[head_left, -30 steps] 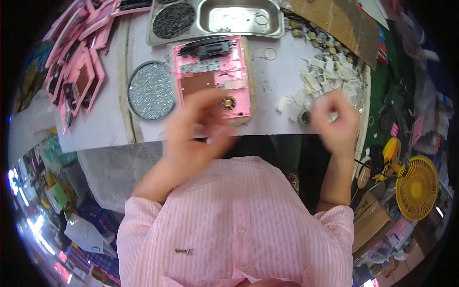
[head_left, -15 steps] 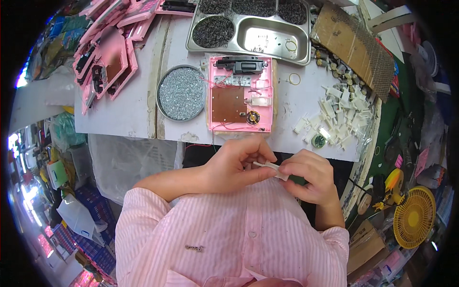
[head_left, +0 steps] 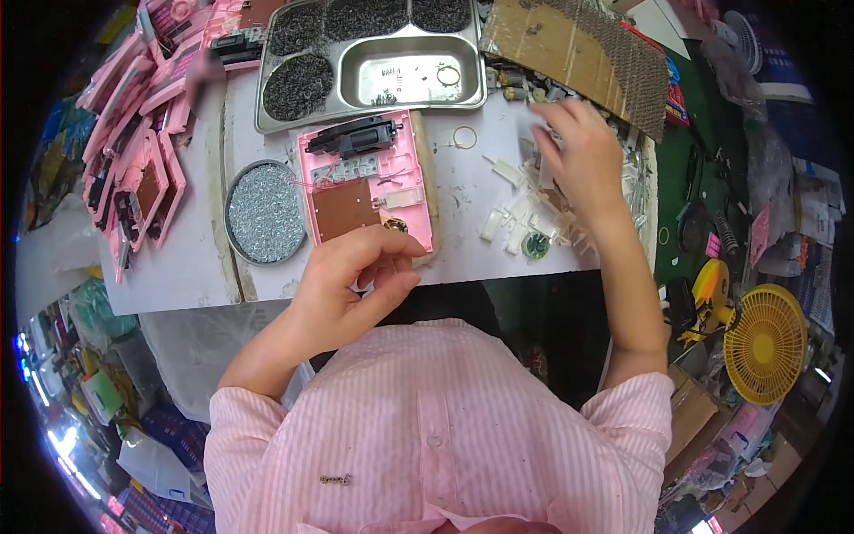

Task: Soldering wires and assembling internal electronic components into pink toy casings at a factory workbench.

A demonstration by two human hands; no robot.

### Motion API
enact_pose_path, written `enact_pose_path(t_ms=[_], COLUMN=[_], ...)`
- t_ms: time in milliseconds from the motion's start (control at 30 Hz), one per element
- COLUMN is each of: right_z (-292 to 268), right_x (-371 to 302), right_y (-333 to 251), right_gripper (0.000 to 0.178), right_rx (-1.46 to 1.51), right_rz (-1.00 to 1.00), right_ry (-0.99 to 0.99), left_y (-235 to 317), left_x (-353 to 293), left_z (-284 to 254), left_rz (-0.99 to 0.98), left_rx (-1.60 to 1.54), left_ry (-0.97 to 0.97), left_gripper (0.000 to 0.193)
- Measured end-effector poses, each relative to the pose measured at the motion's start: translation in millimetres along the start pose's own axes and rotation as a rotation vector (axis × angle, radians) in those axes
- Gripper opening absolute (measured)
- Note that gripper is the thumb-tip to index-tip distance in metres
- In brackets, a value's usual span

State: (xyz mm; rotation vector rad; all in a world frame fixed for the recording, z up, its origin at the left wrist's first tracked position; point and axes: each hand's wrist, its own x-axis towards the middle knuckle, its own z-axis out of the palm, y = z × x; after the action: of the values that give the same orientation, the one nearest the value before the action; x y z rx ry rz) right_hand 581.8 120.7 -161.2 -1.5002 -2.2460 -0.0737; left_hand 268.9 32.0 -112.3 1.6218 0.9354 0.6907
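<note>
My left hand (head_left: 356,283) is over the near edge of an open pink plastic housing (head_left: 422,227), fingers curled and thumb apart from the index finger; nothing shows between them. Inside the housing are a black module (head_left: 356,136), a brown board (head_left: 345,206), a white plastic part (head_left: 402,198), red wires and a small round part partly covered by my fingers. My right hand (head_left: 583,156) reaches over a heap of white plastic parts (head_left: 525,218), near small geared motors (head_left: 514,92). A pale smear lies beside its fingertips; whether it grips anything is unclear.
A round dish of small silvery pieces (head_left: 265,214) sits left of the housing. Behind stands a metal compartment tray (head_left: 476,89) with dark small parts. More pink housings (head_left: 173,147) are stacked at left; a cardboard piece (head_left: 569,44) lies at right. A green roll (head_left: 535,246) is near the heap.
My hands have parted from the small white piece they held together. The right hand has moved forward and right to the heap, the left towards the housing. The view has shifted.
</note>
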Motion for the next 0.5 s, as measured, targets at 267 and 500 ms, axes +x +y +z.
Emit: enact_pose_path(t_ms=[267,500], right_z=[29.7,-48.1], right_x=[40.4,-13.1], right_y=[-1.6,-74.5], right_gripper=[0.017,0.023], right_rx=[-0.151,0.749], right_rz=[0.031,0.003], right_ry=[-0.208,-0.192], left_y=[1.5,11.0], left_x=[10.8,62.9], left_z=[-2.3,18.2], left_rz=[0.089,-0.085], left_rx=[0.043,-0.091], left_ry=[0.027,-0.056], left_gripper=[0.018,0.027])
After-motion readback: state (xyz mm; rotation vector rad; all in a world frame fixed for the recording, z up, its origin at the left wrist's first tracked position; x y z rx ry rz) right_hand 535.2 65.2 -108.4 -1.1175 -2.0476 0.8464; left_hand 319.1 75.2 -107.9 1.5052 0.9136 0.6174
